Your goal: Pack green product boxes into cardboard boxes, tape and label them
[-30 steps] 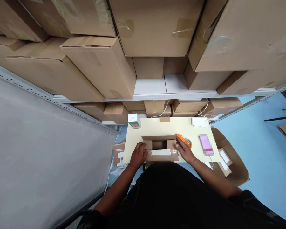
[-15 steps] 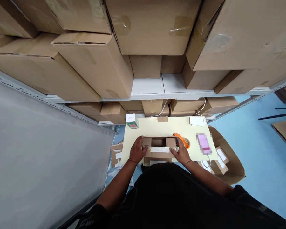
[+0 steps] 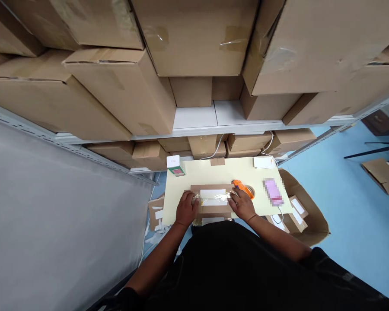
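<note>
A small cardboard box (image 3: 210, 209) lies on the pale yellow table (image 3: 178, 183), its top flaps folded shut. Across the top runs clear tape (image 3: 215, 196), over a white label (image 3: 213, 192). My left hand (image 3: 186, 209) grips the left end of the box, fingers curled over the edge by the tape. At the right end, my right hand (image 3: 242, 204) presses its fingers on the top and side. Just beyond the right hand is an orange tape dispenser (image 3: 241, 187) with a tape roll. Another labelled box (image 3: 197, 220) shows partly between the table edge and my body.
A green and white carton (image 3: 176, 166) stands at the table's back left. On the right lie a blurred pink device (image 3: 272, 192) with a cable and a white box (image 3: 263, 163). A large open carton (image 3: 314, 216) holds small boxes. Shelves (image 3: 194, 129) of cartons rise ahead.
The box's open top has been folded shut, with the taped, labelled flaps now lying flat. Both hands have stayed at its two ends, and the view has shifted slightly.
</note>
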Demonstrator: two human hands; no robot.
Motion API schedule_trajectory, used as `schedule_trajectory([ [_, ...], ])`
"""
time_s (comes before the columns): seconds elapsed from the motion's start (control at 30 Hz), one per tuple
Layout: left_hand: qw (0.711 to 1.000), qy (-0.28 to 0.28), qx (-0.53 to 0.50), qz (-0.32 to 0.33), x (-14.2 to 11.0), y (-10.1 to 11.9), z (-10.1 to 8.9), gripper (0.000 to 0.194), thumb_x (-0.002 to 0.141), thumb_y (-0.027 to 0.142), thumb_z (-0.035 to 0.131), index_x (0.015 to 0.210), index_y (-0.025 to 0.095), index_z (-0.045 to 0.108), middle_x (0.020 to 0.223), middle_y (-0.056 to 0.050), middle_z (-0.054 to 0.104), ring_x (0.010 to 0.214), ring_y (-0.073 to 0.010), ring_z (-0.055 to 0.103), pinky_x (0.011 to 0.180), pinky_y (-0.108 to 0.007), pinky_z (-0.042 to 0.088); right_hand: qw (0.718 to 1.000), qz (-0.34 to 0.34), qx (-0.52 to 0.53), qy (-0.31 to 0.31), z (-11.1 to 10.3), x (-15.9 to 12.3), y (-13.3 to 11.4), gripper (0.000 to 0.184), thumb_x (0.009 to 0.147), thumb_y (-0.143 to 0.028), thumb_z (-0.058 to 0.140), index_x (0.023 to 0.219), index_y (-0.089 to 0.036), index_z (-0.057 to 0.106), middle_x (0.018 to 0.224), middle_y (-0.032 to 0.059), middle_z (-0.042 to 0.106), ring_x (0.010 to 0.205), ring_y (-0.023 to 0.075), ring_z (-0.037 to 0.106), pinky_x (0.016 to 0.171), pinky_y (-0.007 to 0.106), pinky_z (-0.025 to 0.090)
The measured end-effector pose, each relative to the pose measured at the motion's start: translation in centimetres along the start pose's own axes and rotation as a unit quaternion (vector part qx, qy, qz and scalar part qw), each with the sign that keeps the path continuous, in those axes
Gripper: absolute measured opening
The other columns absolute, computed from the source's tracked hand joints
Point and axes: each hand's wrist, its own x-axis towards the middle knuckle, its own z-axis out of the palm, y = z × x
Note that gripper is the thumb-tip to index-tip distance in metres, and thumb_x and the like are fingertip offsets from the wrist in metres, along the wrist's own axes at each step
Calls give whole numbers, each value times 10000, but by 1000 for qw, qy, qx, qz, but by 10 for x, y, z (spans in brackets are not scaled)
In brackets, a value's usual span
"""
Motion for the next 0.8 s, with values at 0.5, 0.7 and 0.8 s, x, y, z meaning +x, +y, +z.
schedule_trajectory([
  [0.5,998,29,2,-60,3,10,14,238,975,239,514,1131,204,691,1195,-126,541,1193,-275,595,1113,-489,511,953,244,-63,-166,29,-24,81,586,881,-325,624,1451,-232,523,1059,145,718,1133,356,611,992,525,413],
  [0.7,992,66,-20,-102,6,9,23,184,934,231,549,1062,189,674,1184,-125,518,1187,-282,568,1099,-493,502,931,336,-14,-144,28,-13,81,650,860,-176,520,1507,-148,467,960,195,735,1108,388,655,1073,598,299],
  [0.8,990,84,-44,-105,6,12,31,166,931,227,560,1062,195,658,1177,-121,503,1186,-276,547,1115,-500,485,908,397,82,-106,4,-6,87,635,838,-267,554,1462,-164,487,1037,168,737,1007,356,685,1000,546,417],
])
